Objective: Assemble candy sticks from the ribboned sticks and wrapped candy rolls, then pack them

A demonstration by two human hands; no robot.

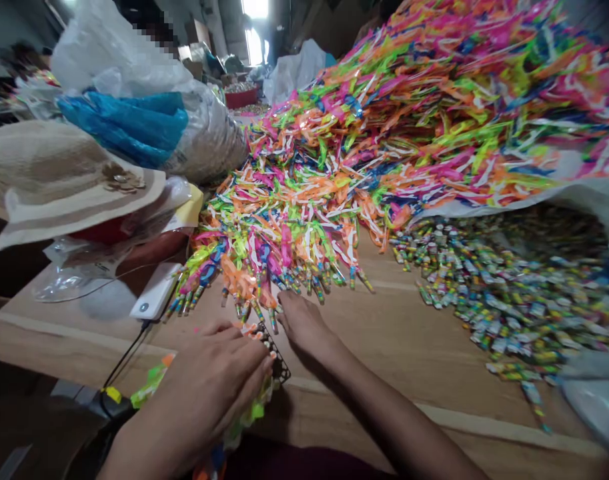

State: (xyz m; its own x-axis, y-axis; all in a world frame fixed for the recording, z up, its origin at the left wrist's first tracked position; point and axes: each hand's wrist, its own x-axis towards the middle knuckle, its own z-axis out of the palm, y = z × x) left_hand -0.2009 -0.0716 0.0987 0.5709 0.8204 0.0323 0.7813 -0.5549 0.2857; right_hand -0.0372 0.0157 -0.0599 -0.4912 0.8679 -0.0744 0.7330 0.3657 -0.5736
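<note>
My left hand [219,373] is closed over a bunch of brightly coloured plastic pieces [254,408], with green and orange ends showing below and beside it. Against its fingers lies a dark perforated rack [280,363], with small white and orange tips in some holes; the hand covers the rest. At the near edge of the pile, my right hand [301,323] has its fingers curled beside a thin printed tube [274,321]. Its fingertips are partly hidden, so what they pinch is unclear. Orange, pink, green and blue plastic items with printed tubes [284,247] lie just beyond both hands.
A tall heap of such items [459,113] rises behind. Short printed tubes [504,293] spill from a white sack at right. At left are a white power bank [157,291] with a black cable, a sun hat [69,180] and a stuffed plastic sack [209,127].
</note>
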